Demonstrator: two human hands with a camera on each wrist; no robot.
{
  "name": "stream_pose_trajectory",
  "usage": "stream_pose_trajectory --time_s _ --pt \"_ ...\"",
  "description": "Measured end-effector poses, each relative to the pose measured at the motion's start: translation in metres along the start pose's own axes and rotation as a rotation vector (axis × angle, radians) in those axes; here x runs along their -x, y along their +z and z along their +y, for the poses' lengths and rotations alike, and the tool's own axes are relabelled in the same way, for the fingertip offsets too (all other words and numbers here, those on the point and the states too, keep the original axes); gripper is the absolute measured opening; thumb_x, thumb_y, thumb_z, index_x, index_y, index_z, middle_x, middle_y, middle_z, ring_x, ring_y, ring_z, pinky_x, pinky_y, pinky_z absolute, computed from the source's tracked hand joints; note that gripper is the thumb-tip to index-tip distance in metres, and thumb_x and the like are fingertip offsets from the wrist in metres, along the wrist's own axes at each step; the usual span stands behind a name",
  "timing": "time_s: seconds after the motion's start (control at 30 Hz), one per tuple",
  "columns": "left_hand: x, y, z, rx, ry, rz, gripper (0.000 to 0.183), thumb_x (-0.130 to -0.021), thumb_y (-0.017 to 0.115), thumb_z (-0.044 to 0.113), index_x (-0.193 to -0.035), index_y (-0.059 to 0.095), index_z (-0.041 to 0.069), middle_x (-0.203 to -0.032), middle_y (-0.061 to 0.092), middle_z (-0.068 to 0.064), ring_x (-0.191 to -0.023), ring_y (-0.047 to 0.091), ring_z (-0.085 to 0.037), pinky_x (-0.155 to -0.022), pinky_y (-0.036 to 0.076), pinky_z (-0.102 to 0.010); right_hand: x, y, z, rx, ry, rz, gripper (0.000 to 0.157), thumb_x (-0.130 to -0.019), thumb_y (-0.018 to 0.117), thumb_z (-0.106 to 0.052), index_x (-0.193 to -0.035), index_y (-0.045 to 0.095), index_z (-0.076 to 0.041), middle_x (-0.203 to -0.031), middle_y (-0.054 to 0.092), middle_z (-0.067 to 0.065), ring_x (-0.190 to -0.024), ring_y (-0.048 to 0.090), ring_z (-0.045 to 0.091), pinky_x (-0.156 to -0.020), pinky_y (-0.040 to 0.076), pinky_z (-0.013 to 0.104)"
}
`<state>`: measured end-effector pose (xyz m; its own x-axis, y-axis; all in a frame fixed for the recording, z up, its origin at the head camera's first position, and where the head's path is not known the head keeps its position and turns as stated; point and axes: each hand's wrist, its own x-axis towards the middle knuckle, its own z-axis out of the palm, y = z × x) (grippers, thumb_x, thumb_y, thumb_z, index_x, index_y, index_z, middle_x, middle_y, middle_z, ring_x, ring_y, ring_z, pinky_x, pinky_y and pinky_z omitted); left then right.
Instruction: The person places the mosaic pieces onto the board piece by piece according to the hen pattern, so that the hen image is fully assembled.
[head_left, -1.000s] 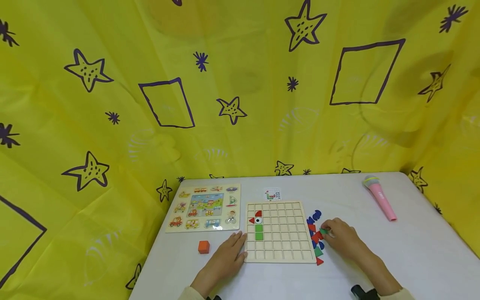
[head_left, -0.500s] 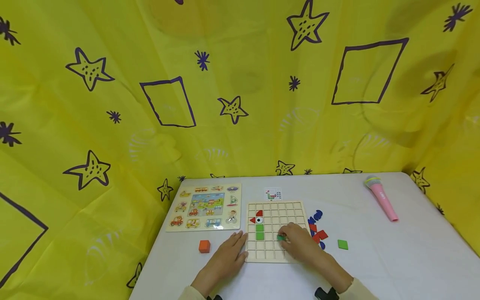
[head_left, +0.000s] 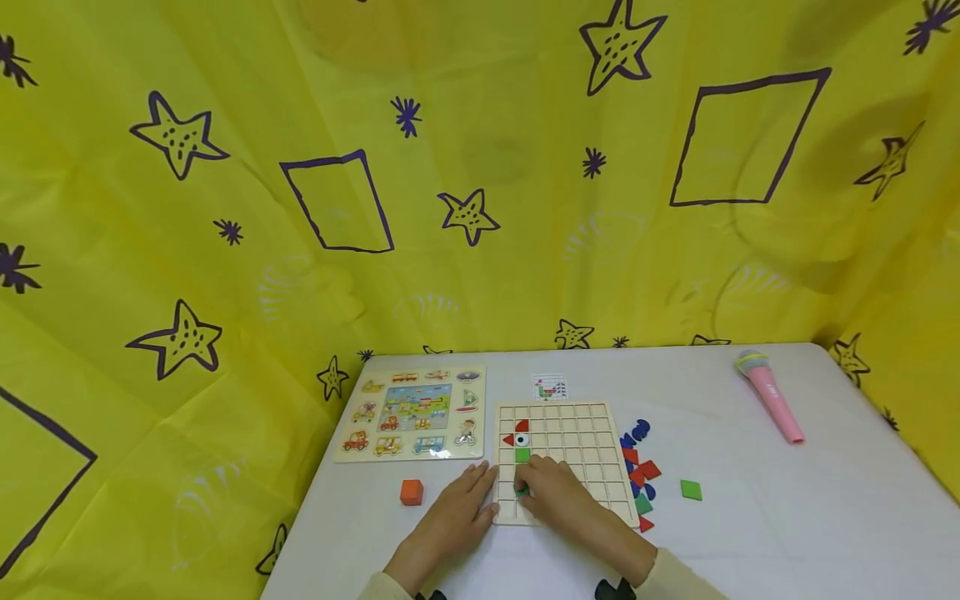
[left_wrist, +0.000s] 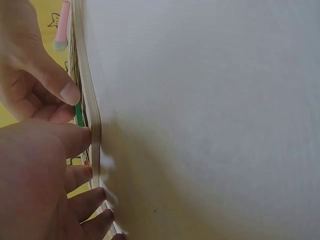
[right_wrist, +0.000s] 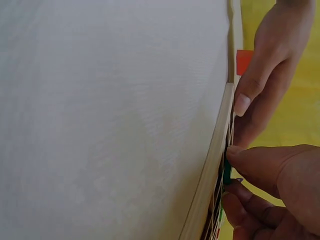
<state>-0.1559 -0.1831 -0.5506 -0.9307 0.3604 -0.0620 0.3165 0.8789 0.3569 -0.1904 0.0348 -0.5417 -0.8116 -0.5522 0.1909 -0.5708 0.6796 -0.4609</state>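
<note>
The person's right hand (head_left: 555, 493) pinches a small flat green piece (right_wrist: 228, 171) between thumb and fingers, low in the second column of the pale wooden grid board (head_left: 581, 431); whether it's seated, I can't tell. Compartments further up hold a green square tile (head_left: 522, 455), a white tile with a black eye (head_left: 522, 440) and two red tiles (head_left: 522, 426). The left hand (head_left: 453, 505) lies, fingers extended, against the board's left edge.

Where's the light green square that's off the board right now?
In the head view, the light green square lies on the table, right of the board, just past a loose red tile.
</note>
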Motion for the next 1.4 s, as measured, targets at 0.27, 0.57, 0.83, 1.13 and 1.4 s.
stream_pose_trajectory --time_s 0.27,0.57,0.83,1.13,1.4 --pt "-0.001 0.002 -0.003 -0.016 0.011 0.006 0.061 -0.108 0.058 0.038 -0.163 0.042 0.017 -0.168 0.042 -0.006 -0.154 0.042 -0.032 -0.123 0.041 -0.052 0.002 -0.001 0.001 0.053 -0.034 0.023 0.016 -0.087 0.086 -0.015 -0.093 0.071 -0.017 -0.09 0.061 -0.007 -0.081 0.052 0.011 -0.069 0.042 0.028" --pt "-0.002 0.004 -0.005 -0.017 0.028 0.021 0.06 -0.109 0.057 0.038 -0.163 0.043 0.016 -0.167 0.043 -0.006 -0.153 0.042 -0.033 -0.122 0.041 -0.053 0.0 -0.001 0.005 0.079 -0.008 0.029 0.014 -0.086 0.087 -0.019 -0.093 0.075 -0.019 -0.089 0.059 -0.008 -0.084 0.056 0.011 -0.071 0.044 0.029" --pt "-0.001 0.003 -0.004 -0.008 0.01 0.006 0.061 -0.108 0.058 0.038 -0.163 0.042 0.017 -0.168 0.042 -0.005 -0.154 0.041 -0.032 -0.123 0.04 -0.052 0.0 0.0 0.005 0.064 0.011 0.032 0.015 -0.086 0.087 -0.017 -0.091 0.074 -0.018 -0.086 0.056 -0.008 -0.079 0.053 0.01 -0.068 0.039 0.028" --pt "-0.003 0.004 -0.003 0.007 0.005 0.0 0.061 -0.108 0.059 0.037 -0.163 0.042 0.018 -0.168 0.042 -0.005 -0.154 0.04 -0.032 -0.123 0.039 -0.053 -0.002 0.0 0.002 0.02 0.066 0.022 0.018 -0.082 0.086 -0.012 -0.086 0.069 -0.016 -0.081 0.05 -0.008 -0.071 0.043 0.009 -0.066 0.035 0.028" --pt "-0.003 0.005 -0.004 0.012 -0.018 -0.013 0.061 -0.109 0.056 0.039 -0.164 0.04 0.02 -0.17 0.039 -0.003 -0.156 0.038 -0.031 -0.125 0.038 -0.052 0.004 -0.014 0.011 -0.053 0.149 -0.061 0.014 -0.088 0.085 -0.018 -0.096 0.074 -0.016 -0.09 0.057 -0.007 -0.08 0.052 0.012 -0.074 0.041 0.033"
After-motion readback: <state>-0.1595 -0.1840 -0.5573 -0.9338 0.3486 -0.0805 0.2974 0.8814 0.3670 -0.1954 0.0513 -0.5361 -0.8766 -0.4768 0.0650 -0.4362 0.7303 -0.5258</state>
